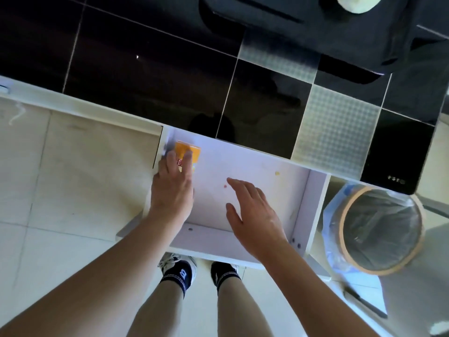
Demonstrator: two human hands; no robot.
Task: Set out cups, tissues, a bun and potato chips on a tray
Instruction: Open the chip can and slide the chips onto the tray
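Observation:
A white drawer [255,164] stands pulled out under a black tiled counter [145,69]. In its far left corner lies an orange packet [195,150]. My left hand [172,188] lies over that packet, fingers curled onto its top and thumb at its left side, beside a small white item. My right hand [255,215] hovers above the middle of the drawer, fingers spread and holding nothing. On the counter at the top right sits a black tray [340,40]. A pale round bun [357,3] shows at its upper edge.
A bin with a tan rim and a plastic liner [379,229] stands on the floor right of the drawer. A black appliance with small buttons [398,154] sits at the counter's right end. My feet are under the drawer's front. Pale floor tiles lie to the left.

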